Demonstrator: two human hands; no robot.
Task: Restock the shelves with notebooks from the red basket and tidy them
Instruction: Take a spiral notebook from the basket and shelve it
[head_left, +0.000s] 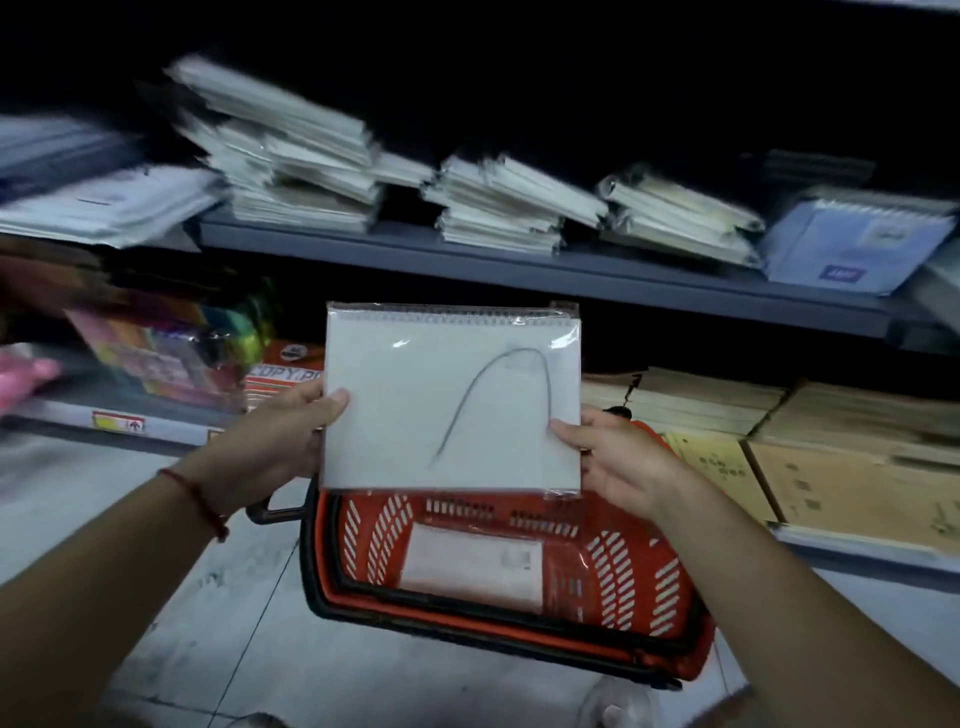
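A white spiral notebook (452, 400) in clear plastic wrap, with a dark curved line on its cover, is held flat in front of me above the red basket (623, 582). My left hand (280, 436) grips its left edge, thumb on the cover. My right hand (618, 457) pinches its lower right edge. Another wrapped notebook (472, 566) lies in the bottom of the basket, which stands on the floor. On the grey shelf (519, 270) above lie several uneven piles of pale notebooks (291, 171), blurred.
A blue-covered pad (857, 244) lies at the shelf's right end. The lower shelf holds brown paper notebooks (831, 452) at right, a copy paper pack (283, 374) and colourful packets (171, 343) at left. The pale tiled floor (260, 649) spreads below.
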